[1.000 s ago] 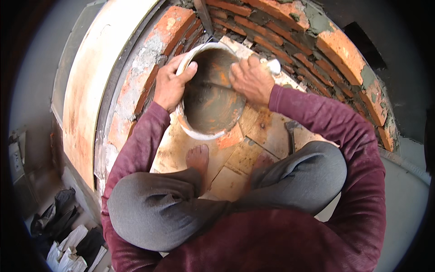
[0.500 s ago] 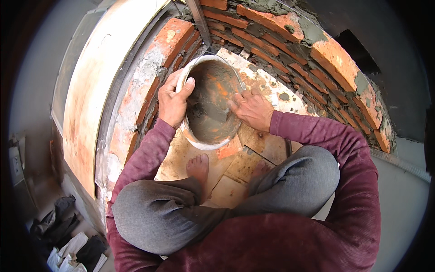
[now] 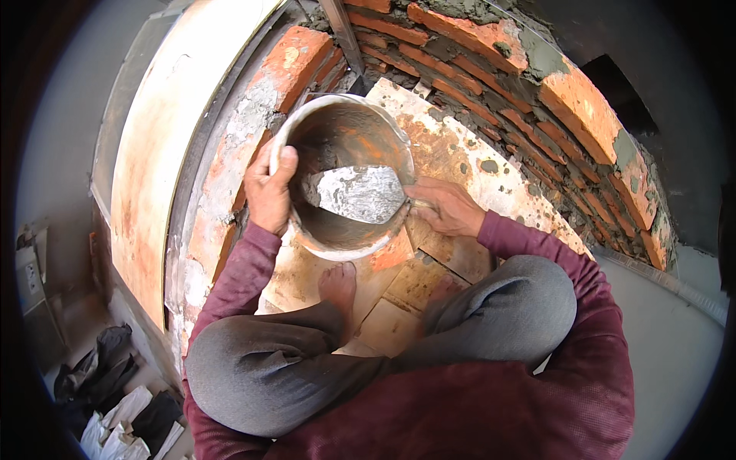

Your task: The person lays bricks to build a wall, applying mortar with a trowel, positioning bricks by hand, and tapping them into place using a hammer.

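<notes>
A mortar-caked bucket (image 3: 337,251) with a pale rim stands tilted between my knees, its mouth turned up toward me. My left hand (image 3: 268,198) grips its left rim, thumb over the edge and fingers around the outside. In my right hand (image 3: 446,205), beside the right rim, is the handle of a trowel; the fingers are closed round it. The trowel's grey blade (image 3: 364,193) lies inside the bucket, its smeared flat face showing. Wet grey mortar (image 3: 341,142) coats the inner wall. How much lies beneath the blade is hidden.
Low brick walls, one on the left (image 3: 245,123) and one on the right (image 3: 575,107), meet in a corner beyond the bucket. A mortar-spattered board (image 3: 460,153) lies at the right wall's foot. Dark and white bags (image 3: 126,418) lie at lower left. My bare foot (image 3: 337,284) is close by the bucket.
My right hand has drawn back to the right and slightly down, and the trowel blade now shows its broad face. The bucket and my left hand have shifted a little left.
</notes>
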Action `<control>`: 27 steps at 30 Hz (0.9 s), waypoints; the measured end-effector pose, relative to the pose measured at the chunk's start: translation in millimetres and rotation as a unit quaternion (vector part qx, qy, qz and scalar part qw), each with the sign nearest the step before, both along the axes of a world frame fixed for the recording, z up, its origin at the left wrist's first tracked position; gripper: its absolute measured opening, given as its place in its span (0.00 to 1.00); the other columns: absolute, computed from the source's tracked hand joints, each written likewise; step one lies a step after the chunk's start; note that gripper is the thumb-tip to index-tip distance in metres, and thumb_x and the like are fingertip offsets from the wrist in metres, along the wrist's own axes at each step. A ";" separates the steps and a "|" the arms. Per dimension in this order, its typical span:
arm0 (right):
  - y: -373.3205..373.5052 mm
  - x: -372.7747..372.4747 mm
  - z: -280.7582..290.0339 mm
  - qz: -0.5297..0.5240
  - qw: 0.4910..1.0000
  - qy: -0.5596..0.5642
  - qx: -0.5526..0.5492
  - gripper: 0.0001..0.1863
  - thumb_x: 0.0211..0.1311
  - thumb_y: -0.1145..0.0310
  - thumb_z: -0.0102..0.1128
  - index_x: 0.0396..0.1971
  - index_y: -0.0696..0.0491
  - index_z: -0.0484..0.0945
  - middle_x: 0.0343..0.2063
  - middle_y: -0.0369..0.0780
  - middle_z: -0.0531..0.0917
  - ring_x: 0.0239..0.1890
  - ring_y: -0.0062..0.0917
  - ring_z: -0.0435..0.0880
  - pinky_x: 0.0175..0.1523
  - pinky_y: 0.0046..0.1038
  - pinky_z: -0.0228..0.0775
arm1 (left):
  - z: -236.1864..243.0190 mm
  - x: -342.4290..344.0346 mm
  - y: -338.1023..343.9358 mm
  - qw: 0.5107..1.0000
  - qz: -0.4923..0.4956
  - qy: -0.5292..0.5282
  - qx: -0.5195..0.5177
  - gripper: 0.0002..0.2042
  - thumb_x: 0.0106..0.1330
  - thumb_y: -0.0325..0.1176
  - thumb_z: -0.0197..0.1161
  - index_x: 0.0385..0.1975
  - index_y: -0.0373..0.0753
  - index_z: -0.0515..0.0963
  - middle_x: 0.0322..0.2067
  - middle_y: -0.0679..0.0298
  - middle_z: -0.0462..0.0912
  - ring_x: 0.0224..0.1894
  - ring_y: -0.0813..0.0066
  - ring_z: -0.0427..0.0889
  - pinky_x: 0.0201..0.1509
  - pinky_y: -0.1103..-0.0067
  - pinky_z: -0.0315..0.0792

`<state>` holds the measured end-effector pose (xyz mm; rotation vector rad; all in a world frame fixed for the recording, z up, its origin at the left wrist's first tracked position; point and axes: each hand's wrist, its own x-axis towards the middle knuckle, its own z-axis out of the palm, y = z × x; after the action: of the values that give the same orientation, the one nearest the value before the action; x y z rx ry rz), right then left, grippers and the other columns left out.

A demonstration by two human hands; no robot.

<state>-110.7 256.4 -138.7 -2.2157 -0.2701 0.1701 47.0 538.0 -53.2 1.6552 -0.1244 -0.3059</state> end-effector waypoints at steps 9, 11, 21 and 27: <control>-55.6 1.7 27.5 -0.149 0.986 0.041 -0.056 0.25 0.63 0.65 0.63 0.57 0.62 0.74 0.55 0.52 0.78 0.57 0.45 0.77 0.62 0.36 0.68 | -21.6 -3.8 55.5 0.986 0.097 0.106 -0.089 0.15 0.73 0.39 0.60 0.50 0.35 0.78 0.42 0.64 0.83 0.41 0.79 0.81 0.46 0.81 0.76; -69.3 23.3 14.3 -0.184 0.979 0.059 -0.059 0.26 0.64 0.63 0.62 0.58 0.62 0.73 0.57 0.52 0.77 0.59 0.44 0.76 0.64 0.35 0.66 | -23.8 -5.2 57.0 0.987 0.092 0.100 -0.081 0.15 0.73 0.39 0.61 0.50 0.35 0.78 0.42 0.66 0.83 0.41 0.80 0.81 0.45 0.82 0.75; -106.4 120.7 34.1 -0.277 0.810 0.359 0.371 0.10 0.72 0.68 0.56 0.47 0.54 0.73 0.28 0.33 0.77 0.21 0.14 0.75 0.19 0.19 0.71 | -24.7 -5.5 48.9 0.995 0.062 0.061 -0.040 0.16 0.71 0.41 0.62 0.49 0.35 0.79 0.40 0.70 0.81 0.40 0.84 0.77 0.47 0.82 0.72; -117.9 66.5 46.1 -0.289 0.843 0.299 0.340 0.12 0.73 0.66 0.53 0.49 0.56 0.73 0.29 0.33 0.78 0.20 0.12 0.75 0.19 0.16 0.70 | -23.5 -12.7 50.2 0.998 0.035 0.049 0.001 0.22 0.70 0.42 0.63 0.57 0.33 0.76 0.47 0.67 0.79 0.48 0.80 0.75 0.56 0.78 0.68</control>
<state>-44.2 138.5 -92.6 -1.3545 0.6019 0.3557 34.3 588.2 -76.8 1.6403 0.0071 -0.3326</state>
